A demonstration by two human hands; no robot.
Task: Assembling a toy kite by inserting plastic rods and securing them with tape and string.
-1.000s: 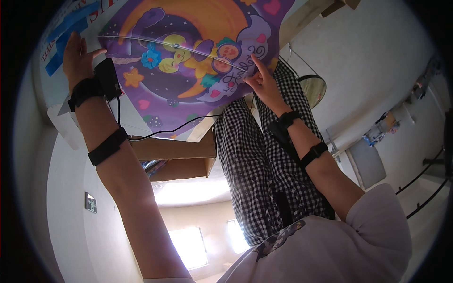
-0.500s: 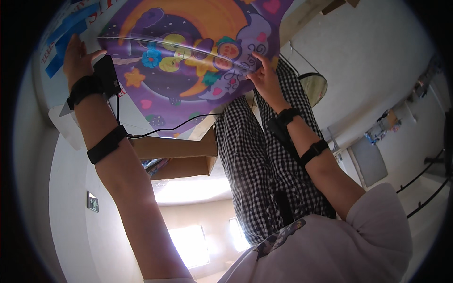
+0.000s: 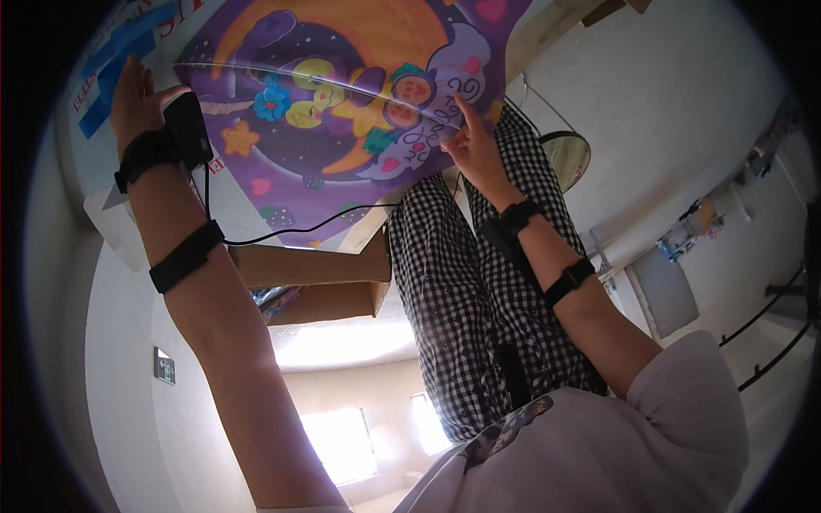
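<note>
Sheet of glossy purple cartoon-printed film (image 3: 351, 111), lying at near edge of white tabletop (image 3: 237, 205), probably light, limp, slippery, best taken by its margins; left hand (image 3: 139, 107) spread, seemingly empty, beside it; right hand (image 3: 481, 158) at its crease, pinch uncertain.

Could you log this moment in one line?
left hand: beside blue strip; right hand: at purple sheet; black device: by left wrist

The one view, a wide fisheye worn on the person's head, the left of a pair, looks steeply downward. The white T-shirt (image 3: 616, 445) is nearest, along the lower edge; checked trousers (image 3: 449, 308) recede upward; farther off are the left hand (image 3: 137, 104), right hand (image 3: 479, 158) and purple cartoon-printed sheet (image 3: 346, 111), which the upper edge crops.
</note>
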